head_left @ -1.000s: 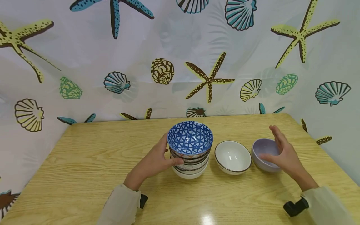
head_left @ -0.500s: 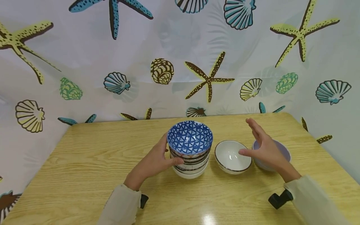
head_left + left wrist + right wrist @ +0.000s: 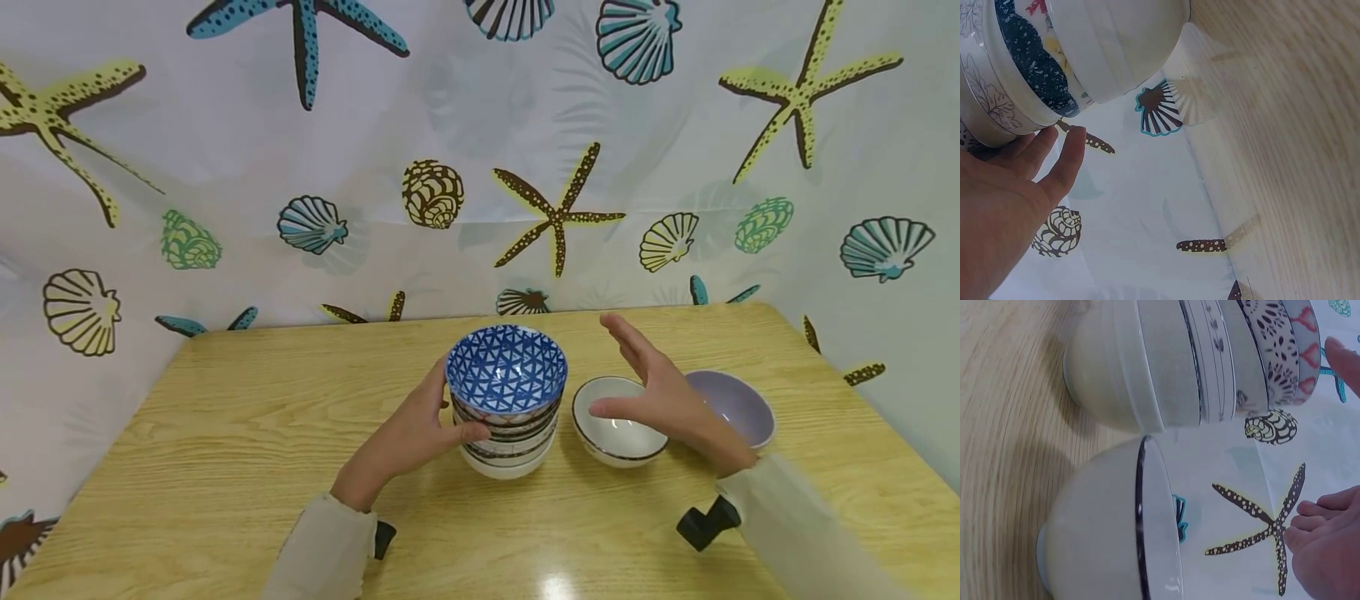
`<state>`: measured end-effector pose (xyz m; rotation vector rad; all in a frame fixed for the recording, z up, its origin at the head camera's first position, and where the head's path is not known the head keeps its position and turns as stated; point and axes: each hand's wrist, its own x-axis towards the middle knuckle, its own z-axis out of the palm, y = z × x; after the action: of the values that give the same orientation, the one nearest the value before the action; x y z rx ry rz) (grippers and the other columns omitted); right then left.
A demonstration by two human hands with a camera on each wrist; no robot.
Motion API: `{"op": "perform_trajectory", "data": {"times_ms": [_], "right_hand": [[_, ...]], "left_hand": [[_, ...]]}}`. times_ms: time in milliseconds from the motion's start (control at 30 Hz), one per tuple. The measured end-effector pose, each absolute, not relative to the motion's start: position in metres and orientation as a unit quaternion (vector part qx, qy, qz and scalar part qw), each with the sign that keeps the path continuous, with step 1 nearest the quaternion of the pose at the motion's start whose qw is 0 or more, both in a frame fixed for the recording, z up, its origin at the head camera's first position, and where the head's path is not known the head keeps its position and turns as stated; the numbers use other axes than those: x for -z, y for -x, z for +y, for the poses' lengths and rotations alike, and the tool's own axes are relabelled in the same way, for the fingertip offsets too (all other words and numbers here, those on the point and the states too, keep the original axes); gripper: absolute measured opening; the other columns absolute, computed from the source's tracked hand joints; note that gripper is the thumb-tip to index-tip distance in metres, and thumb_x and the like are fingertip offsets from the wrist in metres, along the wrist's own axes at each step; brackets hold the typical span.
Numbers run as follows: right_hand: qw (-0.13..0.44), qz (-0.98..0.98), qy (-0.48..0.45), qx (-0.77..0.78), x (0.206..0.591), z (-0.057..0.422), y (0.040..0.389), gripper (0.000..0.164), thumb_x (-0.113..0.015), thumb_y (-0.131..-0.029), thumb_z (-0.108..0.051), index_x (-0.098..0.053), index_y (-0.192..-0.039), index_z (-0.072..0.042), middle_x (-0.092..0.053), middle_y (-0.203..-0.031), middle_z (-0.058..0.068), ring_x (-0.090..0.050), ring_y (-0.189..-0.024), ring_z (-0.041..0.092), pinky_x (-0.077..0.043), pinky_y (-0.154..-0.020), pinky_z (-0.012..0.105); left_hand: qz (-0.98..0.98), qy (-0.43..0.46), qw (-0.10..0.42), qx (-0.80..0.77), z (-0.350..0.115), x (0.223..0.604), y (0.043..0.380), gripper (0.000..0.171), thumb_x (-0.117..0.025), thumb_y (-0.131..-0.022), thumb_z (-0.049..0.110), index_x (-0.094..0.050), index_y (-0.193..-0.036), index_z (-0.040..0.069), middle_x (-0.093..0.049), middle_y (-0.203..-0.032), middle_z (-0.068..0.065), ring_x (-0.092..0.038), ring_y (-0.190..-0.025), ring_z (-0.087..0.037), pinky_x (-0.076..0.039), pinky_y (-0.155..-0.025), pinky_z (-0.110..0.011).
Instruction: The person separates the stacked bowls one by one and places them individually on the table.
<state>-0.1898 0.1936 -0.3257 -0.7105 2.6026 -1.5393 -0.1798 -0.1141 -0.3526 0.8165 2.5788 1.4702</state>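
Note:
A stack of several bowls (image 3: 506, 371) stands mid-table, topped by a blue-and-white patterned one. My left hand (image 3: 408, 429) holds the stack's left side, thumb across the front and fingers reaching behind. In the left wrist view, fingertips touch the lower side of the bowls (image 3: 1029, 69). Right of the stack sits a white bowl (image 3: 617, 437) with a dark rim. Over it hovers my right hand (image 3: 656, 396), thumb and fingers spread apart with nothing between them. A lavender bowl (image 3: 735, 408) lies farther right, partly hidden by my right hand and wrist.
The bowls stand on a light wooden table (image 3: 262, 433). Behind it hangs a white cloth (image 3: 465, 92) printed with starfish and shells. A black wrist mount (image 3: 707, 522) sits below my right wrist.
My right hand has moved left from the lavender bowl to above the white bowl, its fingers staying spread. The left hand and the bowls have kept their places.

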Motion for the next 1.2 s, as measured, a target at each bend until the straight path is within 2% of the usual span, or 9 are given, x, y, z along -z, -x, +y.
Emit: {"op": "perform_trajectory", "data": {"times_ms": [67,300,533,767,967,1200], "right_hand": [[0.014,0.831,0.247,0.498,0.326,0.187,0.191,0.102,-0.079,-0.078,-0.018,-0.012,-0.154,-0.012,-0.013,-0.161,0.005,-0.008,-0.149,0.025,-0.013,-0.119,0.045],[0.025,0.801,0.292,0.522,0.324,0.165,0.194,0.108,-0.083,-0.073,-0.035,-0.015,-0.153,-0.008,-0.016,-0.159,0.011,-0.01,-0.148,0.028,-0.012,-0.119,0.047],[0.054,0.787,0.302,0.536,0.322,0.146,0.195,0.115,-0.085,-0.068,-0.042,-0.015,-0.153,-0.007,-0.017,-0.159,0.013,-0.012,-0.147,0.031,-0.012,-0.117,0.054],[0.056,0.781,0.31,0.54,0.322,0.134,0.197,0.118,-0.086,-0.064,-0.047,-0.018,-0.152,-0.008,-0.021,-0.156,0.016,-0.029,-0.14,0.038,-0.025,-0.112,0.056],[0.056,0.776,0.307,0.548,0.322,0.13,0.197,0.117,-0.087,-0.062,-0.047,-0.021,-0.152,-0.013,-0.025,-0.154,0.017,-0.037,-0.134,0.042,-0.039,-0.105,0.054],[0.061,0.761,0.297,0.573,0.324,0.124,0.196,0.117,-0.092,-0.059,-0.035,-0.022,-0.151,-0.016,-0.025,-0.153,0.016,-0.037,-0.133,0.043,-0.041,-0.103,0.054]], "left_hand": [[0.837,-0.265,0.03,-0.478,-0.115,0.353,0.179,0.107,-0.07,-0.079,0.055,-0.005,-0.155,0.018,-0.02,-0.157,-0.012,-0.025,-0.142,-0.038,-0.036,-0.102,-0.062],[0.836,-0.267,0.027,-0.478,-0.116,0.353,0.18,0.107,-0.069,-0.079,0.056,-0.005,-0.155,0.016,-0.02,-0.157,-0.014,-0.026,-0.141,-0.039,-0.037,-0.101,-0.062],[0.833,-0.265,0.028,-0.484,-0.116,0.355,0.18,0.106,-0.07,-0.078,0.056,-0.007,-0.154,0.017,-0.022,-0.157,-0.013,-0.027,-0.14,-0.038,-0.037,-0.101,-0.063],[0.836,-0.268,0.026,-0.478,-0.116,0.355,0.18,0.107,-0.067,-0.078,0.06,-0.006,-0.154,0.016,-0.022,-0.157,-0.013,-0.027,-0.141,-0.038,-0.036,-0.101,-0.063],[0.83,-0.272,0.035,-0.485,-0.115,0.354,0.18,0.109,-0.067,-0.077,0.061,-0.004,-0.154,0.017,-0.019,-0.158,-0.013,-0.025,-0.142,-0.038,-0.034,-0.104,-0.064],[0.829,-0.276,0.036,-0.485,-0.115,0.355,0.18,0.108,-0.066,-0.078,0.059,-0.003,-0.154,0.016,-0.016,-0.158,-0.013,-0.023,-0.143,-0.038,-0.032,-0.105,-0.063]]}}
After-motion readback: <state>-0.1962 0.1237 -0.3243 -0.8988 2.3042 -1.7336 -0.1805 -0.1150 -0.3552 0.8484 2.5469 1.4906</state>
